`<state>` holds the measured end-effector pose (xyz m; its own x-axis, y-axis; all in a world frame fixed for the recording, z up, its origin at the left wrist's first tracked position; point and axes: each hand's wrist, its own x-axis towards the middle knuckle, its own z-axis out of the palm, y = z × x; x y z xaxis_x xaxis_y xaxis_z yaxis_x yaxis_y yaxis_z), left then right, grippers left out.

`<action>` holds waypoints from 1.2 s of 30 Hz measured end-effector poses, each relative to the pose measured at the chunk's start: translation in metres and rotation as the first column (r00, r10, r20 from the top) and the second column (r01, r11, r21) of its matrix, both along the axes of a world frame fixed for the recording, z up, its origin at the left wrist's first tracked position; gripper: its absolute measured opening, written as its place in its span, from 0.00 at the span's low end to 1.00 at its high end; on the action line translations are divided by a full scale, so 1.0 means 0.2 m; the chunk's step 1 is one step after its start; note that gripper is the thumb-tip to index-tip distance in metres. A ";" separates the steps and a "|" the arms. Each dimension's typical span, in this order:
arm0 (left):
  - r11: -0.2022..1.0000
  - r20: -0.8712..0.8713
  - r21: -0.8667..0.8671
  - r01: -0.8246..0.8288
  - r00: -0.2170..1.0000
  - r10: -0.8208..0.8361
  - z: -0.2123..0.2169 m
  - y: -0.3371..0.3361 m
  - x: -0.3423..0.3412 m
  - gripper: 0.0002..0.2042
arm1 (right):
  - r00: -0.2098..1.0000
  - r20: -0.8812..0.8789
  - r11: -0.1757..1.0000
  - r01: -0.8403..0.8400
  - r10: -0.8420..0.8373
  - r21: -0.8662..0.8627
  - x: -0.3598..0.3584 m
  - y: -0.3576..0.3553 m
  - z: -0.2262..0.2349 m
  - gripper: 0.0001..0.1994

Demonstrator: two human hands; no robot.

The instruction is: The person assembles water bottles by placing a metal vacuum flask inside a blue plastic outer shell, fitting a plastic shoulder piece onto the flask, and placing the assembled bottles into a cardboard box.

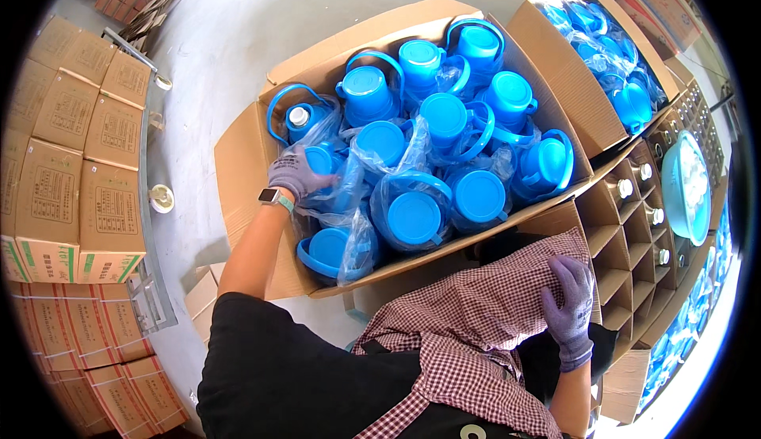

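Observation:
My left hand (300,173), in a grey-purple glove with a watch at the wrist, reaches into a large open carton (246,193). Its fingers and thumb are around the top of a blue thermos jug (319,158) near the carton's left side; clear plastic film hides part of the grip. Several more blue jugs with round lids and loop handles stand around it, some in plastic bags. Just beyond the hand, one jug (300,119) shows a white and silver stopper in place of a blue lid. My right hand (571,304), gloved alike, holds nothing, with fingers apart beside my checked apron (483,296).
A second open carton (547,66) of bagged blue parts stands at the far right. Nearer, a divided carton (610,272) holds several bottle-like pieces with pale caps, and a light-blue basin (682,209) sits above it. Stacked closed boxes (63,162) line the left.

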<state>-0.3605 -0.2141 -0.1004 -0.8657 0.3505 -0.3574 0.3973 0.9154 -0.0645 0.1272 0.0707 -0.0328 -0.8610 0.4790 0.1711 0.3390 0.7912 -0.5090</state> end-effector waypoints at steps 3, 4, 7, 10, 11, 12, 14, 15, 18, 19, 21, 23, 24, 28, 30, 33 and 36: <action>0.976 -0.098 0.102 0.191 0.979 -0.181 -0.05 -0.06 0.03 0.57 | 1.000 -0.007 1.000 -0.013 0.013 -0.016 -0.01 -0.01 0.00 0.25; 0.966 -0.135 0.148 0.214 0.972 -0.195 -0.04 -0.10 0.03 0.57 | 1.000 -0.004 1.000 -0.018 0.018 -0.011 -0.01 -0.02 0.01 0.25; 0.952 -0.048 0.305 0.032 0.999 -0.018 0.04 -0.12 0.08 0.57 | 1.000 0.007 1.000 -0.020 0.019 0.019 -0.02 -0.01 0.02 0.26; 0.875 -0.117 0.482 0.038 0.993 0.022 -0.10 -0.21 0.06 0.53 | 0.993 -0.102 0.995 0.052 -0.060 -0.081 -0.15 -0.06 -0.01 0.25; 0.807 -0.213 0.577 0.130 0.977 -0.005 -0.20 -0.26 0.05 0.50 | 0.984 -0.161 0.988 0.048 -0.072 -0.149 -0.23 -0.09 -0.01 0.25; 0.719 -0.306 0.656 0.230 0.952 -0.026 -0.28 -0.28 0.04 0.46 | 0.980 -0.200 0.972 -0.064 0.018 -0.227 -0.32 -0.12 0.01 0.25; 0.792 -0.366 0.517 0.325 0.920 -0.139 -0.16 -0.09 0.15 0.36 | 0.962 -0.244 0.925 -0.199 0.122 -0.325 -0.45 -0.20 0.04 0.25; 0.822 -0.396 0.438 0.366 0.899 -0.189 -0.09 0.00 0.25 0.32 | 0.951 -0.254 0.900 -0.258 0.173 -0.351 -0.49 -0.23 0.04 0.25; 0.905 -0.283 0.241 0.350 0.917 -0.280 -0.17 0.05 0.43 0.19 | 0.939 -0.227 0.905 -0.317 0.258 -0.285 -0.47 -0.31 0.04 0.26; 0.908 -0.254 0.193 0.371 0.913 -0.319 -0.24 0.02 0.43 0.17 | 0.939 -0.210 0.901 -0.327 0.274 -0.286 -0.44 -0.33 0.05 0.25; 0.889 -0.261 0.334 0.314 0.937 -0.233 -0.22 -0.07 0.34 0.16 | 0.928 -0.260 0.888 -0.341 0.266 -0.308 -0.35 -0.29 0.06 0.25; 0.782 -0.348 0.522 0.342 0.922 -0.171 -0.09 -0.19 0.27 0.16 | 0.915 -0.340 0.883 -0.332 0.216 -0.333 -0.22 -0.23 0.01 0.24; 0.713 -0.438 0.557 0.427 0.880 -0.184 0.04 -0.19 0.26 0.16 | 0.935 -0.296 0.904 -0.289 0.195 -0.316 -0.17 -0.17 0.02 0.23; 0.539 -0.535 0.626 0.563 0.813 -0.229 0.94 0.03 0.57 0.16 | 0.956 -0.294 0.927 -0.098 -0.014 -0.363 -0.06 -0.08 0.08 0.22; 0.528 -0.564 0.549 0.648 0.753 -0.339 1.38 0.07 0.81 0.18 | 0.908 -0.419 0.919 -0.161 -0.005 -0.360 -0.11 -0.11 0.19 0.23; 0.389 -0.529 0.622 0.680 0.731 -0.431 1.86 0.17 1.23 0.22 | 0.785 -0.616 0.952 -0.238 0.071 -0.193 -0.21 -0.23 0.39 0.34; 0.304 -0.392 0.740 0.600 0.752 -0.529 2.13 0.27 1.68 0.27 | 0.563 -0.826 0.947 -0.277 0.022 -0.164 -0.18 -0.35 0.59 0.42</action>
<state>-0.0242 -0.1594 0.3253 -0.3435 0.8479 0.4037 0.8657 0.1192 0.4862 0.0903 0.0016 0.0842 -0.4839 0.4897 0.7253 -0.4246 0.5933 -0.6839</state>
